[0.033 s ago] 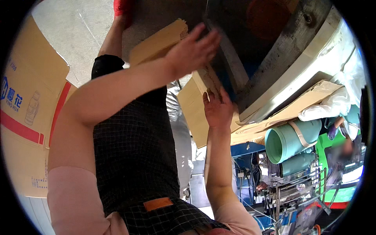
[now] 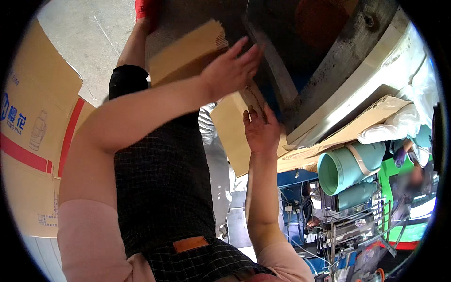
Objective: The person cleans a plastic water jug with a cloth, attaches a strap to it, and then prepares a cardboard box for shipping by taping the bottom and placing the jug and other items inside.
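A brown cardboard box (image 2: 233,134) lies in front of me, with one flap (image 2: 185,54) standing out at the far left and showing a ragged, corrugated end. My left hand (image 2: 231,67) reaches across the cardboard with its fingers spread and slightly blurred; nothing shows in its grasp. It is over the flap's near right end, and I cannot tell if it touches. Closer to me, my right hand (image 2: 261,131) rests its fingertips at the narrow cardboard edge, fingers apart. Its palm covers part of the box.
A thick weathered beam (image 2: 345,61) slants along the right, beside another cardboard sheet (image 2: 347,129). Green cylindrical containers (image 2: 329,174) and a machine with metal rods (image 2: 357,225) stand to the right. A large printed carton (image 2: 37,127) is at the left. Another person's gloved hand (image 2: 400,157) shows far right.
My left hand has shifted slightly down and its fingers have tilted. The cardboard flap has moved a little to the left. My right hand stays almost in place.
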Demonstrator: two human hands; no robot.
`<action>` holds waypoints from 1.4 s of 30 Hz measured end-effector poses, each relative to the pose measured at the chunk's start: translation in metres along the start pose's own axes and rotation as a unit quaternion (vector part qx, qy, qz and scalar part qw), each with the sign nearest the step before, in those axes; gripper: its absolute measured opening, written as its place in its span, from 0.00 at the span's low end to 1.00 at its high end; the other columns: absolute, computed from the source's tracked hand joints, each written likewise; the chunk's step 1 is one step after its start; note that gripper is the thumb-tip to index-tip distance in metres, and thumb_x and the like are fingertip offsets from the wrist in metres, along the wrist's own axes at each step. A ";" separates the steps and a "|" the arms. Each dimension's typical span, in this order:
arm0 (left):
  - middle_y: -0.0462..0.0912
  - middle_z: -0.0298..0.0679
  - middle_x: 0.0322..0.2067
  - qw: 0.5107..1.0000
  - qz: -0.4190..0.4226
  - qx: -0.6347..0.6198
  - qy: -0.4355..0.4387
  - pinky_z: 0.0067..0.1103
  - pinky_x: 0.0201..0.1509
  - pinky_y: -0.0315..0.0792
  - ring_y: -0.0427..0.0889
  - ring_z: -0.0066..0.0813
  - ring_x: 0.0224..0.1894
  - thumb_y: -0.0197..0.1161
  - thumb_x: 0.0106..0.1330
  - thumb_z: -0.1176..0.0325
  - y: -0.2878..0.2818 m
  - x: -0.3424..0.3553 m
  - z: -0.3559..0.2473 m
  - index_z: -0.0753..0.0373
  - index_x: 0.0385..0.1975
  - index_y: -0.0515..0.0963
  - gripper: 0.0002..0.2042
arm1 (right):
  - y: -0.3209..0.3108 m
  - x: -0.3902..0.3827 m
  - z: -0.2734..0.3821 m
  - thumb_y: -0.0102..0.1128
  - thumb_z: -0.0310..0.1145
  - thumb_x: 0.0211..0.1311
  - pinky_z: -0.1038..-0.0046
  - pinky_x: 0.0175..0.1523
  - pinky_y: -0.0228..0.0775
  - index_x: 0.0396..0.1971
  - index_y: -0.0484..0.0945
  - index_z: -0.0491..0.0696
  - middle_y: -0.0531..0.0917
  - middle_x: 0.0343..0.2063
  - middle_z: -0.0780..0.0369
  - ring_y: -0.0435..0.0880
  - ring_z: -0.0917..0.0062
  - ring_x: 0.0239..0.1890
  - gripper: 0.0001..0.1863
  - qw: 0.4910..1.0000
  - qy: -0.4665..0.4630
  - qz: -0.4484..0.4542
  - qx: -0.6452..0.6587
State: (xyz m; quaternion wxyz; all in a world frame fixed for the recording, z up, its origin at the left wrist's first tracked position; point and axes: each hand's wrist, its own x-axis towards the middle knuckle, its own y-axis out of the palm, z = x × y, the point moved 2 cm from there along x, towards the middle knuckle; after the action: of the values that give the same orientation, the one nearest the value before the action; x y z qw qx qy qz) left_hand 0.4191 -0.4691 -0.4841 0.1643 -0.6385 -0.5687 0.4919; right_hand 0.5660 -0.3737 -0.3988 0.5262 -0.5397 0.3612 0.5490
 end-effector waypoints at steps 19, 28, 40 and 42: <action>0.86 0.41 0.35 0.963 0.174 -0.138 0.154 0.34 0.44 0.76 0.84 0.42 0.43 0.57 0.62 0.59 0.021 0.055 0.047 0.58 0.32 0.85 0.12 | 0.007 -0.011 -0.001 0.55 0.33 0.68 0.66 0.58 0.65 0.51 0.74 0.49 0.77 0.53 0.64 0.74 0.75 0.55 0.14 0.995 -0.028 0.038 -0.084; 0.85 0.46 0.33 0.947 0.222 -0.089 0.212 0.37 0.44 0.78 0.84 0.44 0.40 0.60 0.62 0.67 0.008 0.060 0.049 0.64 0.32 0.84 0.08 | 0.018 -0.017 -0.012 0.55 0.30 0.66 0.64 0.62 0.64 0.62 0.64 0.46 0.68 0.62 0.58 0.70 0.68 0.61 0.25 0.977 -0.087 0.042 -0.191; 0.83 0.34 0.47 0.955 0.192 -0.015 0.226 0.31 0.62 0.68 0.82 0.33 0.51 0.62 0.64 0.61 0.020 0.034 0.030 0.53 0.43 0.84 0.11 | 0.095 0.018 -0.039 0.61 0.30 0.58 0.58 0.49 0.73 0.50 0.71 0.43 0.76 0.50 0.52 0.77 0.57 0.52 0.20 0.484 -0.320 -0.035 -0.814; 0.85 0.35 0.40 0.954 0.150 -0.015 0.260 0.31 0.51 0.73 0.83 0.34 0.47 0.59 0.63 0.59 0.035 0.033 0.030 0.54 0.38 0.84 0.11 | 0.099 0.015 -0.038 0.60 0.34 0.61 0.56 0.42 0.73 0.39 0.76 0.46 0.80 0.40 0.57 0.81 0.57 0.43 0.10 0.465 -0.354 -0.041 -0.810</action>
State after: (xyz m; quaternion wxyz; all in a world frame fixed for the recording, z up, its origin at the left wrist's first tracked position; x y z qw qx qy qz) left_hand 0.4101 -0.4604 -0.5396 0.2213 -0.8247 -0.4108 0.3195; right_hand 0.4799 -0.4260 -0.4359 -0.0418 -0.4981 -0.4854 0.7173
